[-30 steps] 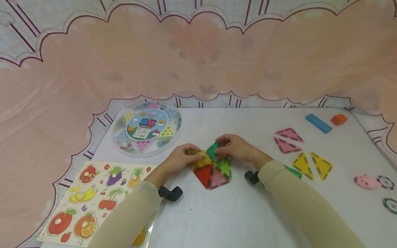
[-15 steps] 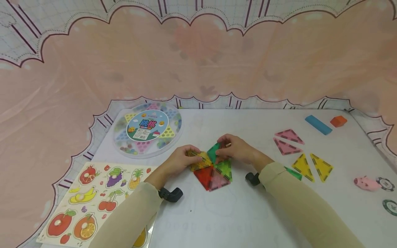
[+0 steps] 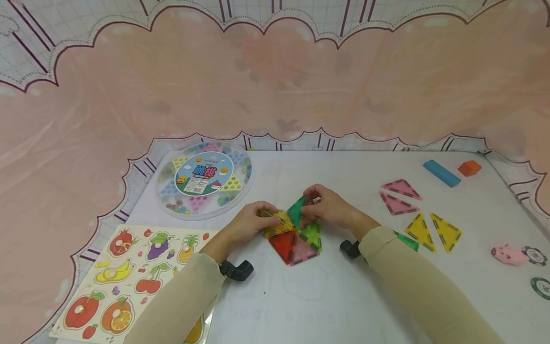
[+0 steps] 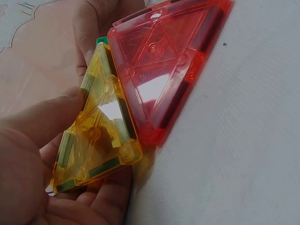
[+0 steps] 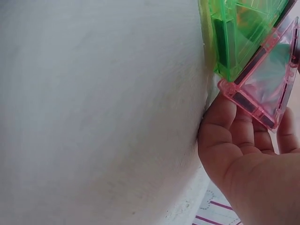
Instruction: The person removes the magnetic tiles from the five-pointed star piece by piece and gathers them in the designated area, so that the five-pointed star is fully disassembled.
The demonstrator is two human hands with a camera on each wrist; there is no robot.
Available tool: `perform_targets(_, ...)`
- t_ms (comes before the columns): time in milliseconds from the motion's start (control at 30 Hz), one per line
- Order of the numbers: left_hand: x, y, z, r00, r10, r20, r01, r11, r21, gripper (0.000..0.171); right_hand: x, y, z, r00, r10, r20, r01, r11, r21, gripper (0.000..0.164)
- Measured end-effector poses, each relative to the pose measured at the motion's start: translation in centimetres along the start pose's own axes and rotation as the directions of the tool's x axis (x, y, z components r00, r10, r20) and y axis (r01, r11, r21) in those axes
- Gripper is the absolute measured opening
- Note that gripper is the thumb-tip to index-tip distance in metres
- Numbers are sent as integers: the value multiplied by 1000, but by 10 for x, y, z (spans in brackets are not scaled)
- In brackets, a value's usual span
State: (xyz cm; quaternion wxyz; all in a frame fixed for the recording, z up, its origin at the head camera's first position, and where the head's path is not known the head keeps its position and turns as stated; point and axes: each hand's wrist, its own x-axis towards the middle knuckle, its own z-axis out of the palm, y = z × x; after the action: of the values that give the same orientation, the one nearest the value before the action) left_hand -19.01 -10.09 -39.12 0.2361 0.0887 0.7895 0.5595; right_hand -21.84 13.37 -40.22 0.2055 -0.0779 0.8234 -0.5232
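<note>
The left hand had its grip closed in a pinch on a translucent yellow triangular magnetic tile, the thumb along one edge and the other fingers beneath. The right hand held a pink triangular tile in a closed grip, partly hidden from the head view by the fingers. The held tiles belonged to a cluster of triangles near the middle of the white counter, their points meeting at a centre: a dark green tile at the top, a light green tile on the right, a lower pink tile and a red tile, which touched the yellow one.

To the right lay two loose pink tiles, two loose yellow tiles and a green tile partly covered by the right sleeve. Beyond them were a blue block and an orange block; nearer, a pink pig figure and two poker chips. On the left were a round Chinese checkers set and a fruit puzzle board.
</note>
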Motion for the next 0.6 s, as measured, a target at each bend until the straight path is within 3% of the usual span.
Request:
perform_targets(200,0,1,0,1000,-1,-8,2,1000,12,27,-1,0,1,1000,-23,-1,23,999,35,43)
perform_targets(600,-2,1,-1,1000,-1,2,0,1000,13,29,-3,-1,-3,998,10,-60,-5,997,77,42)
